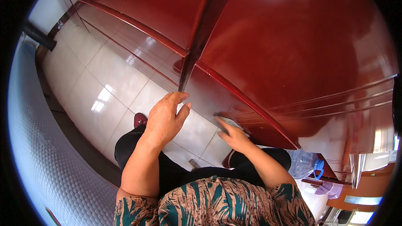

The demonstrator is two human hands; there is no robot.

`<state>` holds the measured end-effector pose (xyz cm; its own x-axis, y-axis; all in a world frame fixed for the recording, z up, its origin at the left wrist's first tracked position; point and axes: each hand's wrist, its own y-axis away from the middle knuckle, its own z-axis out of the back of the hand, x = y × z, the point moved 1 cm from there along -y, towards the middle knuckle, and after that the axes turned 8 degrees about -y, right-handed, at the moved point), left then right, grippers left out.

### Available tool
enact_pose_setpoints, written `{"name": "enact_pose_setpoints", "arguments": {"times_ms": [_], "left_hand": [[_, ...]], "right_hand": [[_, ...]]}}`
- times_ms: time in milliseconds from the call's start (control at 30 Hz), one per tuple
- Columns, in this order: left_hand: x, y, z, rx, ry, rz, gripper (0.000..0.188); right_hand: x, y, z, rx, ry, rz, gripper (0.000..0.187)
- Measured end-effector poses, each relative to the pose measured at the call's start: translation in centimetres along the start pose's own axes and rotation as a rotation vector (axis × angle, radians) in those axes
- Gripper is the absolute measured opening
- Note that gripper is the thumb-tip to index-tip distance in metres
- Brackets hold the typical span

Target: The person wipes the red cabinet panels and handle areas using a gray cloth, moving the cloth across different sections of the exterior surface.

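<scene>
The person's right hand is pressing toward one pale cloth, which is lying against the lower part of one glossy red cabinet. The index finger is reaching forward and the thumb is standing apart from it; whether the other fingers are gripping the cloth, I cannot tell. The left hand is hanging near the cabinet's dark upright edge, its fingers loosely bent, its thumb spreading away and nothing showing in its grasp; whether its fingertips are touching that edge, I cannot tell.

One dark red shoe is showing fully enough to make out on the pale tiled floor, just beyond the left knee. One clear plastic bottle with one blue handle is sitting beside the right knee. One black cylinder is lying at the far left, beyond one pale-blue textured surface.
</scene>
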<state>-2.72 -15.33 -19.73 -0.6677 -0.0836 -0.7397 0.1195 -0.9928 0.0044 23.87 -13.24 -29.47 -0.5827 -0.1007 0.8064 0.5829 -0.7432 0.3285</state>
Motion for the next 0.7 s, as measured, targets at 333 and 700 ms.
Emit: {"name": "enact_pose_setpoints", "arguments": {"times_ms": [333, 700], "left_hand": [[1.0, -0.4, -0.1, -0.03, -0.048, -0.022, 0.028], [-0.4, 0.9, -0.4, 0.043, -0.069, -0.116, 0.029]], "right_hand": [[-10.6, -1.7, -3.8, 0.199, 0.061, -0.221, 0.06], [-17.0, 5.1, -1.8, 0.292, 0.343, -0.536, 0.056]]}}
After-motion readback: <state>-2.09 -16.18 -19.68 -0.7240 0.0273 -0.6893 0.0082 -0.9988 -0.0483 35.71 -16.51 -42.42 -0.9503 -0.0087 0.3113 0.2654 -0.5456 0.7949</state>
